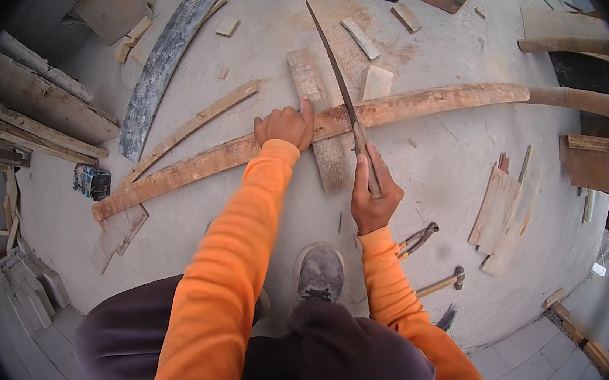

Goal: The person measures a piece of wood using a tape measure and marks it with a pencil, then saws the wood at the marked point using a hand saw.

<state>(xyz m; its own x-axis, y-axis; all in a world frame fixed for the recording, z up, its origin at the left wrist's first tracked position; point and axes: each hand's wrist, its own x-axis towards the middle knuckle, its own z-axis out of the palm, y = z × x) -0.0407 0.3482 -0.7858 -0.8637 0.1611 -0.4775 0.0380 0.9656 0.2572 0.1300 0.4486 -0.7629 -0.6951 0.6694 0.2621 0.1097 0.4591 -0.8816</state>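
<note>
A long reddish-brown plank point(444, 102) lies across the floor in front of me, over a shorter dusty board point(331, 163) set crosswise beneath it. My left hand point(287, 126) presses on the plank near that crossing, its fingers wrapped over the far edge and the thumb stretched toward the right. In my right hand point(377, 196) is the wooden handle of a handsaw point(334, 64). The long narrow blade points away from me, and its toothed edge crosses the plank just right of my left hand. Whether the teeth have cut into the wood I cannot tell.
Sawdust and offcuts point(360, 39) lie beyond the plank. A claw hammer point(444, 281) and pincers point(419, 239) rest by my right forearm. Split boards point(503, 206) lie at the right, a grey-stained board point(158, 72) at the far left, and stacked timber point(43, 106) along the left side.
</note>
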